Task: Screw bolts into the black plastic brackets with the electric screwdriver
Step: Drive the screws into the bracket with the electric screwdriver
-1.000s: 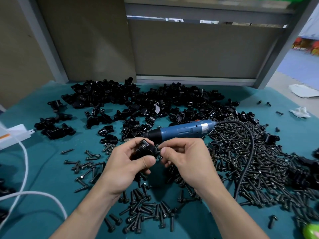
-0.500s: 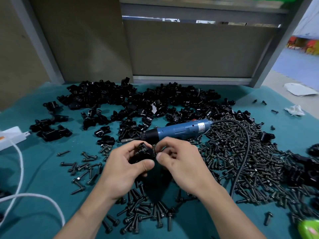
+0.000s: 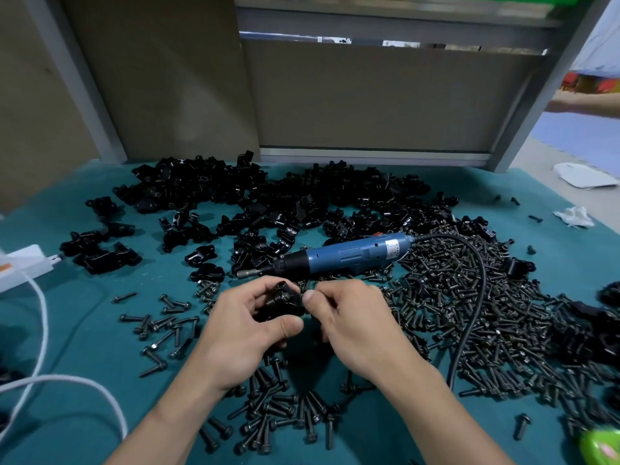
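Bracket (image 3: 280,302): black, glossy, lumpy plastic.

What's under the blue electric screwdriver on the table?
The screwdriver lies across loose bolts and black brackets on the teal mat. Whatever is directly beneath its body is covered.

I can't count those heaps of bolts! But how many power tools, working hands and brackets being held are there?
Electric screwdriver: 1
Working hands: 2, the left hand and the right hand
Bracket held in the left hand: 1
Total: 4
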Demonstrator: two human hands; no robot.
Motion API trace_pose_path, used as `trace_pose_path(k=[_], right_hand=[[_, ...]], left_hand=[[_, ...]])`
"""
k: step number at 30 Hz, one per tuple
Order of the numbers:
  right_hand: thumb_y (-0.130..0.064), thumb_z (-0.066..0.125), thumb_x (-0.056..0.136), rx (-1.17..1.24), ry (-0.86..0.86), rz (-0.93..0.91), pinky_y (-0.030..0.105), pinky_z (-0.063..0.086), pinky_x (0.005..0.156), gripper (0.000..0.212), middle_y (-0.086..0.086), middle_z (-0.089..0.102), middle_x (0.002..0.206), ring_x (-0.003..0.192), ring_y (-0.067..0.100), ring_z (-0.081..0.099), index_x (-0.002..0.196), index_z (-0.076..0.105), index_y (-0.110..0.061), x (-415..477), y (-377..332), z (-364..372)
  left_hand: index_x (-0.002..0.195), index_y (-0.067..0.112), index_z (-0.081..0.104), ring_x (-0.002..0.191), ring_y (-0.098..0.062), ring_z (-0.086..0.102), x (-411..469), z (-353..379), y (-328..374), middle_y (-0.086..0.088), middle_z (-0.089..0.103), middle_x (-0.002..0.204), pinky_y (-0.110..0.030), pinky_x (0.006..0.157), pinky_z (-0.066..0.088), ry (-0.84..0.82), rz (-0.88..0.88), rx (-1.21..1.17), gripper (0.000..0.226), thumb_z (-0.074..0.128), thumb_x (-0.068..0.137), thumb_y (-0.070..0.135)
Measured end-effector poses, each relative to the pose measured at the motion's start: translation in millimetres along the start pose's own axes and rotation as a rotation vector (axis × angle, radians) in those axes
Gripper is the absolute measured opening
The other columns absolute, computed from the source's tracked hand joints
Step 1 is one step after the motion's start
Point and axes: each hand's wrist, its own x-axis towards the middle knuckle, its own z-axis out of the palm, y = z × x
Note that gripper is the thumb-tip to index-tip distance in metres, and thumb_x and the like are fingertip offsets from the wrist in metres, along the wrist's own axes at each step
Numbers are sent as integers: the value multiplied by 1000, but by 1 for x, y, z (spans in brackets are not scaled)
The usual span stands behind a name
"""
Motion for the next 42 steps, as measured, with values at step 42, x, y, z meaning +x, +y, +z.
trace_pose_path(k=[42], right_hand=[[-33,56,103,-36,-13,-70,25,34,51,36,-12,51,57,55,11,43,68,52,-23,0,2,5]], left_hand=[[93,31,79,69,-11,69,1,-3,1,-1,77,87,-26,56,57,11,-2,-38,41,86,73,-5]])
